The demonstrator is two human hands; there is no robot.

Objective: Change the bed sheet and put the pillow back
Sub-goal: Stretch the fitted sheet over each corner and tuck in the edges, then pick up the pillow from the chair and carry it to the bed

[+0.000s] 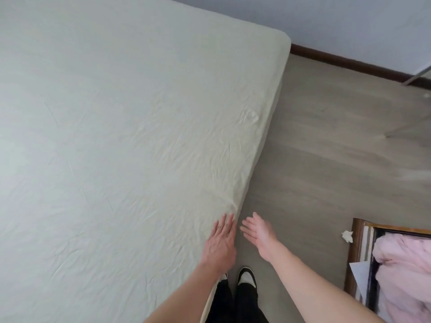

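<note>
Pale bed sheet point(121, 141) spread over the mattress, fitted round the far corner, creased near the long edge. Left hand point(220, 243) flat on the sheet at that edge, fingers point(225, 223) straight, pressing, gripping nothing. Right hand point(257, 233) just beside, off the bed above the floor point(326, 141), palm up, fingers loosely spread, empty. Sheet judged light, soft and limp, apt to wrinkle and slide over the mattress; best taken by pinching the hem at the side edge or a corner, not the middle. Pillow not in view. Open floor along the bed's long side up to the wall; dark skirting point(349, 64) at the far end. Wooden-framed box point(356, 252) holding pink fabric point(403, 276) near the right, with a crumpled tissue point(347, 236) on the floor beside it: likely obstruction when stepping back.
</note>
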